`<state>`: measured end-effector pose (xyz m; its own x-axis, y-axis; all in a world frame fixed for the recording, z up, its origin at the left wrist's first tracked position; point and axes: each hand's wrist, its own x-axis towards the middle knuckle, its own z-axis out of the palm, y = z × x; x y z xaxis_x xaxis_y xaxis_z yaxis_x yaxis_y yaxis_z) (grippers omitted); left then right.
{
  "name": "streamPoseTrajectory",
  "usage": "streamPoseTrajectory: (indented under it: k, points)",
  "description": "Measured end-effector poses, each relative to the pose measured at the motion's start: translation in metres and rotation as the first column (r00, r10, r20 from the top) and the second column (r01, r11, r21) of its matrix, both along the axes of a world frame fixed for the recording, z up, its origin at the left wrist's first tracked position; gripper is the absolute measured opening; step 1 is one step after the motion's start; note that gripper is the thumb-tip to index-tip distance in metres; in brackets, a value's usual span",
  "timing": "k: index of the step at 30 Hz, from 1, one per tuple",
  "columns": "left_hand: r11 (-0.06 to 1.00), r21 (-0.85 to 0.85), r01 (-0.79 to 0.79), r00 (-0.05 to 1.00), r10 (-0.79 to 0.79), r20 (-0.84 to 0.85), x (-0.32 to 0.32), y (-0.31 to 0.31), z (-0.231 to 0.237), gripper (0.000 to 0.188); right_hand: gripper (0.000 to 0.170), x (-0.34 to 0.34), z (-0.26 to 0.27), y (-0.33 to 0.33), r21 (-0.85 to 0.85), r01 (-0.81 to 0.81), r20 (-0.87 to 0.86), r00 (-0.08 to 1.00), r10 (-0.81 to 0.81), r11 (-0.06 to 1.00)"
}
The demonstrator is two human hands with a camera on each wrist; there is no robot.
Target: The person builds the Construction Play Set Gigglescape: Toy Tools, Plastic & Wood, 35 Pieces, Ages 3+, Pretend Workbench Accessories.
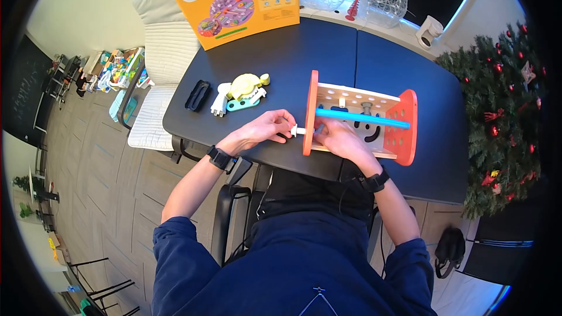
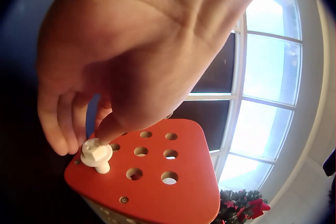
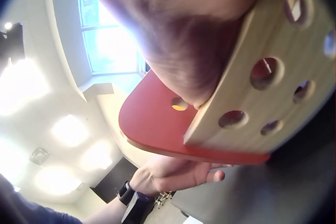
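Note:
A wooden toy toolbox (image 1: 405,111) with orange-red end panels lies on the dark table, a blue rod (image 1: 363,118) running between its ends. At its left panel, my left hand (image 1: 266,129) pinches the hexagonal head of a white toy bolt (image 2: 97,153). The bolt's shank points into the panel near a corner, and part of it shows outside. My right hand (image 1: 344,140) reaches inside the box, close behind that same panel. A small bluish piece shows at its fingertips, which are mostly hidden; I cannot tell whether they grip it.
Left of the box lie a yellow toy piece (image 1: 246,86), a white toy piece (image 1: 220,100) and a teal strip with holes (image 1: 243,105). Beside them is a black tray (image 1: 198,95). A yellow play-set carton (image 1: 237,6) stands at the back; a decorated tree (image 1: 497,117) is at the right.

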<state>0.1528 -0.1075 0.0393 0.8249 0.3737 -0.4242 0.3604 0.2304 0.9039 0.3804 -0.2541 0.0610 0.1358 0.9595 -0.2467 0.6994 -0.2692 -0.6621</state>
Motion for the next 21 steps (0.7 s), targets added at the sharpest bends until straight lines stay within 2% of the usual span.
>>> streamPoseTrajectory:
  k: [2,5,8,11,14,17,21]
  points:
    - [1.0,-0.009,-0.026,1.0,0.026,0.004,0.0,-0.001,-0.002,0.024,0.039,0.002,-0.003,0.0,0.021,-0.003,0.009,1.0,0.003,1.0]
    - [0.999,-0.043,-0.01,0.995,0.006,-0.097,0.002,-0.001,-0.003,0.031,0.039,0.003,-0.001,0.002,-0.009,-0.001,0.038,0.999,0.001,1.0]
    - [0.995,-0.073,0.071,0.983,-0.082,-0.164,0.0,0.005,-0.005,0.03,0.04,0.001,0.002,0.002,-0.033,0.009,0.061,0.998,-0.007,0.999]
    - [0.996,-0.071,0.061,0.993,-0.067,-0.093,-0.001,0.002,-0.001,0.031,0.04,0.001,0.001,0.001,-0.023,-0.015,0.047,0.999,0.016,1.0]
    - [0.995,0.051,0.084,0.995,-0.081,-0.056,-0.002,0.002,0.002,0.031,0.041,0.004,-0.014,0.003,0.041,-0.05,0.084,0.995,0.047,0.998]
    - [0.994,0.078,0.072,0.997,-0.071,-0.007,-0.001,0.001,0.004,0.033,0.041,0.002,-0.002,0.002,-0.038,-0.024,0.053,0.998,0.026,0.999]
    - [0.999,0.043,0.032,0.998,-0.03,-0.047,0.002,0.0,0.01,0.034,0.038,-0.002,0.011,0.004,-0.146,0.023,0.033,0.999,-0.019,0.989]
